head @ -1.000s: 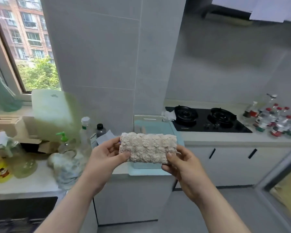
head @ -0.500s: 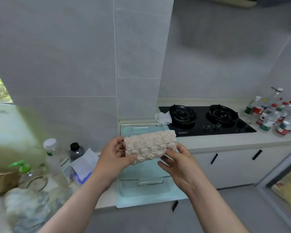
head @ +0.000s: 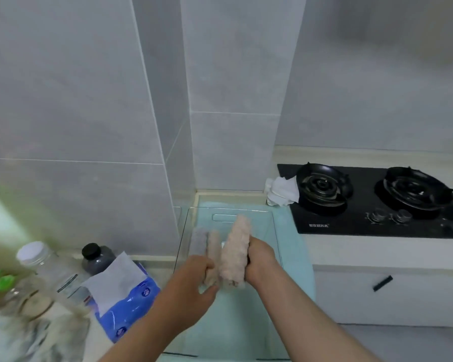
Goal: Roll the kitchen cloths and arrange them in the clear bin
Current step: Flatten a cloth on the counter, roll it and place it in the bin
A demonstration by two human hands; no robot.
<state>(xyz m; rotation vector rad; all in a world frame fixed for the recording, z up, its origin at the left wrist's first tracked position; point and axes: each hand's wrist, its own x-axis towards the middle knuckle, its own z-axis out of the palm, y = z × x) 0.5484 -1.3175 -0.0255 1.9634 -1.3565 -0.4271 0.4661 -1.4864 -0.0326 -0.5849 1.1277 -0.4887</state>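
My right hand point(head: 260, 259) gripped the rolled cream cloth point(head: 236, 253) low in the clear bin point(head: 276, 231), long axis pointing away from me; my left hand point(head: 194, 278), blurred, appeared to pinch the neighbouring cream roll point(head: 213, 246) beside the grey roll point(head: 199, 240); open bin floor lay rightward, nearer the right hand.

Both bare forearms reach in from the bottom edge and converge over the bin point(head: 230, 208). The right hand point(head: 262, 259) wraps round the right side of a roll point(head: 234, 253), fingers curled behind it, holding it tilted with its far end raised. The left hand point(head: 194, 276) sits just left of it, thumb pointing right, fingers against a thinner roll point(head: 213, 246); blur hides whether they grip.
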